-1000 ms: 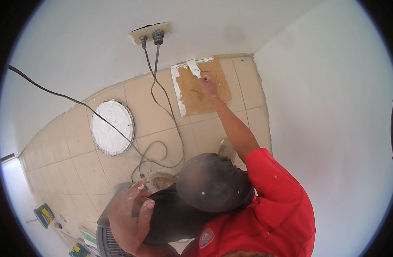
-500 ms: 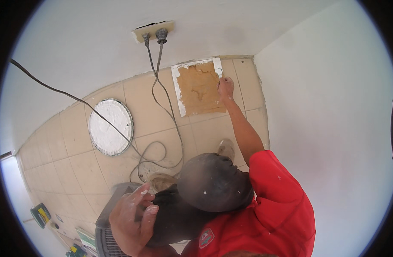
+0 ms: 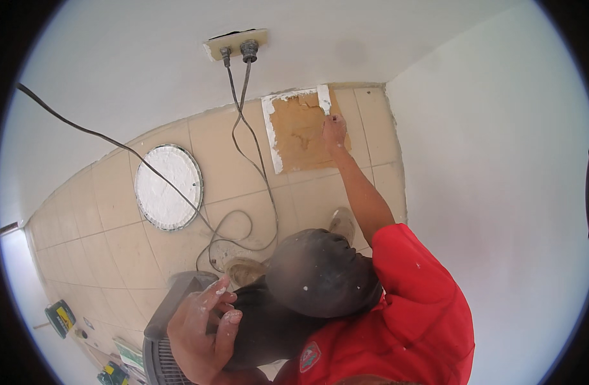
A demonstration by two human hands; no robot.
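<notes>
My right hand [image 3: 334, 131], arm stretched forward, is closed on a narrow white-coated tool [image 3: 324, 101]; whether it is a scraper or a brush I cannot tell. The tool lies over the right part of a square brown sheet or board [image 3: 301, 138], on the floor against the wall. White paste edges its left and top sides, and its surface looks wrinkled. My left hand [image 3: 204, 330], spotted with white, is raised near my body, fingers loosely bent and thumb apart, nothing visible in it.
A round white-covered lid or tray [image 3: 169, 186] rests on the tiles. Cords [image 3: 261, 167] run from a wall socket [image 3: 236, 45] and coil near my feet. A grey ribbed appliance [image 3: 159, 356] stands beside my left hand. Green-and-yellow containers [image 3: 61, 319] are at far left. White walls border the corner.
My right hand and the white-coated tool have shifted slightly left over the brown sheet, uncovering a brown strip along its right edge. My left hand stays almost the same.
</notes>
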